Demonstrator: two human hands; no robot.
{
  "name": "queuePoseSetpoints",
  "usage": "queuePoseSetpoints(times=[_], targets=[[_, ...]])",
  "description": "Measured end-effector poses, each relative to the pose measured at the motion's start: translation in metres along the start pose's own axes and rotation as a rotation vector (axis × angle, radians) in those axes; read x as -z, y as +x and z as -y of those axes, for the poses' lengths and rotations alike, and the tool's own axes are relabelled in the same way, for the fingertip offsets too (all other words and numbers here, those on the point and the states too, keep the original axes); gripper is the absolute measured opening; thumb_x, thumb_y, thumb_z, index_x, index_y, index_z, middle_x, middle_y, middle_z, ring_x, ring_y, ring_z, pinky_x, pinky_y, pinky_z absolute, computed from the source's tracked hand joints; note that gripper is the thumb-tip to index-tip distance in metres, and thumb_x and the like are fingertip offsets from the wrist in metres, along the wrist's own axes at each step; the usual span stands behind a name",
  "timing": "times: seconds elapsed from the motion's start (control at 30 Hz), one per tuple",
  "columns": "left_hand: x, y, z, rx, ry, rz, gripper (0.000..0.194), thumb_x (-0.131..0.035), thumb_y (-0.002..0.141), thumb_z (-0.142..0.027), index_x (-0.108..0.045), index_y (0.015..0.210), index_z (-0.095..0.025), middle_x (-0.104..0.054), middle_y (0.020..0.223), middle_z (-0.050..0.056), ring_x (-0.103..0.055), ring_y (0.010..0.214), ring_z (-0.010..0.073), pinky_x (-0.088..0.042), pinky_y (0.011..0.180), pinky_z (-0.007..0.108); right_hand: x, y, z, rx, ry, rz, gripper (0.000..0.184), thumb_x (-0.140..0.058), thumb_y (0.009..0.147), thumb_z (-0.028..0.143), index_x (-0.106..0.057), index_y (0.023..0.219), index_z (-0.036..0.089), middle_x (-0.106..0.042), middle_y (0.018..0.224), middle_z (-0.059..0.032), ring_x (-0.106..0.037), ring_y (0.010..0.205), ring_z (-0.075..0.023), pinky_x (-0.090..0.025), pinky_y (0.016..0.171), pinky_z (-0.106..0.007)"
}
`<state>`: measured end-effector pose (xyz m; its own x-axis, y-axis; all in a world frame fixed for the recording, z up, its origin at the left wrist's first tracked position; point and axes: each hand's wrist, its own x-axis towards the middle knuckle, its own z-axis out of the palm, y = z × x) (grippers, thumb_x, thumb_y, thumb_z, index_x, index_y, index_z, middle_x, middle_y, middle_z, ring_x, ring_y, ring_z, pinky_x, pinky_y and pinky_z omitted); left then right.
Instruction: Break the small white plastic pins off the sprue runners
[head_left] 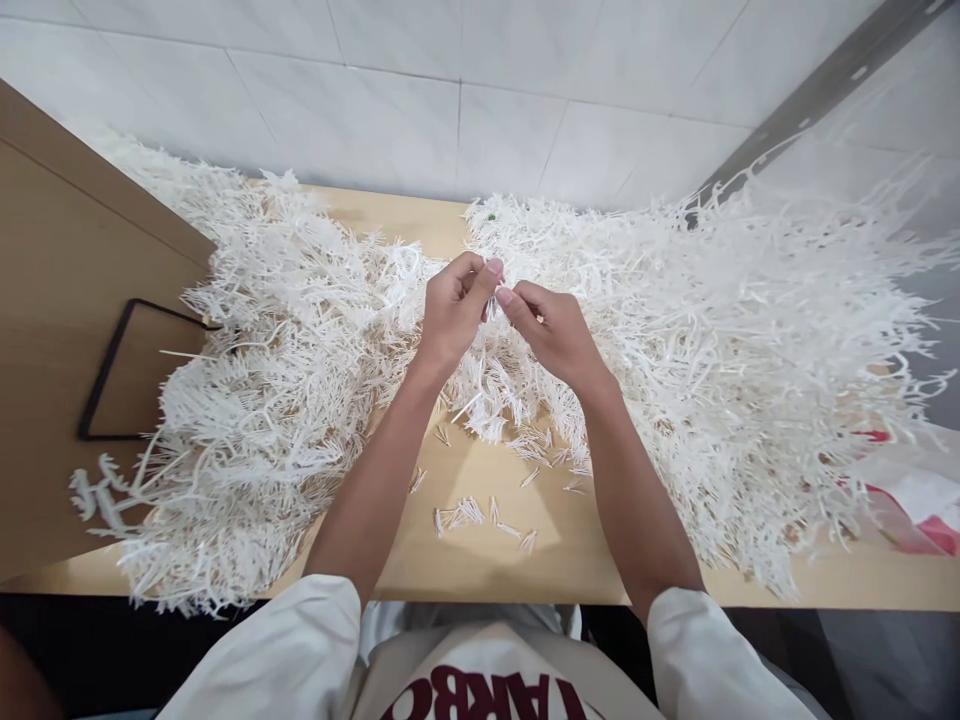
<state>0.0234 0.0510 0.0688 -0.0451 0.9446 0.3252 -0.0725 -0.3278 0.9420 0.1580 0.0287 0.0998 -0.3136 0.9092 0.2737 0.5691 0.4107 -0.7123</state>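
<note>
My left hand [457, 298] and my right hand [550, 322] meet above the middle of the table, thumbs pressed against fingers. Between their fingertips is a small white plastic sprig [492, 306], mostly hidden by the fingers. Both hands seem to pinch it. Behind and below them spread heaps of thin, branching white plastic sprigs, one heap on the left [285, 390] and one on the right [735, 360]. Short loose white pieces [466, 513] lie on the wood between my forearms.
A wooden panel [67, 270] with a black metal loop handle [109, 370] stands at the left. White tiled wall [405, 110] rises behind the table [495, 570]. At the right edge lies a clear plastic bag with pink and red parts [911, 510].
</note>
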Motion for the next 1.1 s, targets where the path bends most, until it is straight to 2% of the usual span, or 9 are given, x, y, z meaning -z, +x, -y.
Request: queuePoseSetpoints(times=[0.17,0.23,0.3,0.37,0.5,0.63,0.77,0.93,1.1], targets=[[0.013,0.005,0.007,0.016,0.008,-0.23,0.038,-0.058,0.082,-0.05,-0.047,0.063,-0.019,-0.034,0.054,-0.005,-0.032,0.046,0.0045,-0.026,0.042,0.02,0.008,-0.008,0.023,0.166,-0.074,0.225,0.044,-0.039,0.094,0.046,-0.038,0.06,0.018,-0.036,0.053,0.0058,-0.029,0.05,-0.0056,-0.025,0.055,-0.024],[0.021,0.009,0.007,0.034,-0.02,-0.289,0.038,-0.057,0.082,-0.051,-0.047,0.064,-0.019,-0.033,0.053,-0.006,-0.031,0.044,0.0041,-0.025,0.041,0.02,0.01,-0.01,0.029,0.144,0.002,0.17,0.042,-0.04,0.093,0.048,-0.046,0.064,0.018,-0.045,0.057,0.0049,-0.039,0.053,-0.0057,-0.03,0.059,-0.023],[0.025,0.011,0.004,0.036,-0.052,-0.27,0.038,-0.055,0.083,-0.053,-0.047,0.066,-0.02,-0.036,0.054,-0.006,-0.032,0.042,0.0037,-0.025,0.041,0.02,0.01,-0.009,0.026,0.056,0.076,-0.002,0.038,-0.041,0.091,0.051,-0.055,0.075,0.02,-0.056,0.069,0.0026,-0.049,0.062,-0.0072,-0.035,0.064,-0.022],[0.022,0.011,-0.003,0.038,-0.053,-0.195,0.038,-0.055,0.082,-0.054,-0.048,0.068,-0.02,-0.04,0.056,-0.006,-0.035,0.042,0.0033,-0.026,0.041,0.02,0.008,-0.005,0.018,-0.019,0.132,-0.085,0.037,-0.042,0.09,0.055,-0.058,0.089,0.021,-0.061,0.083,0.0001,-0.054,0.072,-0.0091,-0.038,0.068,-0.023],[0.011,0.004,-0.014,0.078,0.012,-0.013,0.037,-0.056,0.081,-0.055,-0.049,0.068,-0.021,-0.042,0.055,-0.006,-0.038,0.042,0.0037,-0.027,0.042,0.02,0.004,-0.001,0.005,-0.028,0.147,0.026,0.039,-0.037,0.092,0.053,-0.057,0.081,0.021,-0.059,0.076,0.0006,-0.051,0.068,-0.0092,-0.037,0.065,-0.024],[0.009,-0.001,-0.018,0.062,0.058,0.051,0.036,-0.056,0.083,-0.052,-0.049,0.066,-0.021,-0.041,0.052,-0.005,-0.037,0.042,0.0048,-0.027,0.043,0.021,0.0,-0.002,0.01,0.007,0.059,0.04,0.035,-0.043,0.092,0.037,-0.044,0.062,0.019,-0.041,0.056,0.0046,-0.033,0.053,-0.0067,-0.027,0.054,-0.024],[0.006,-0.004,-0.019,0.006,0.147,-0.019,0.037,-0.058,0.083,-0.048,-0.048,0.062,-0.019,-0.032,0.048,-0.006,-0.032,0.044,0.0055,-0.024,0.045,0.023,-0.002,-0.004,0.016,0.028,0.022,0.1,0.031,-0.042,0.086,0.022,-0.03,0.058,0.019,-0.027,0.052,0.0061,-0.023,0.05,-0.0061,-0.021,0.051,-0.025],[-0.005,-0.009,-0.017,-0.028,0.165,-0.111,0.04,-0.057,0.084,-0.049,-0.044,0.061,-0.019,-0.028,0.05,-0.006,-0.029,0.046,0.0063,-0.023,0.046,0.024,0.008,-0.007,0.018,0.021,0.029,0.16,0.025,-0.044,0.079,0.015,-0.032,0.057,0.019,-0.026,0.052,0.0064,-0.022,0.05,-0.0057,-0.02,0.05,-0.025],[0.016,0.002,-0.002,0.073,0.073,-0.242,0.039,-0.056,0.084,-0.051,-0.044,0.063,-0.02,-0.035,0.052,-0.005,-0.03,0.046,0.0058,-0.024,0.043,0.022,0.021,-0.018,0.036,0.269,0.25,0.405,0.029,-0.046,0.078,0.016,-0.038,0.05,0.019,-0.037,0.048,0.0056,-0.031,0.047,-0.0057,-0.027,0.049,-0.024]])
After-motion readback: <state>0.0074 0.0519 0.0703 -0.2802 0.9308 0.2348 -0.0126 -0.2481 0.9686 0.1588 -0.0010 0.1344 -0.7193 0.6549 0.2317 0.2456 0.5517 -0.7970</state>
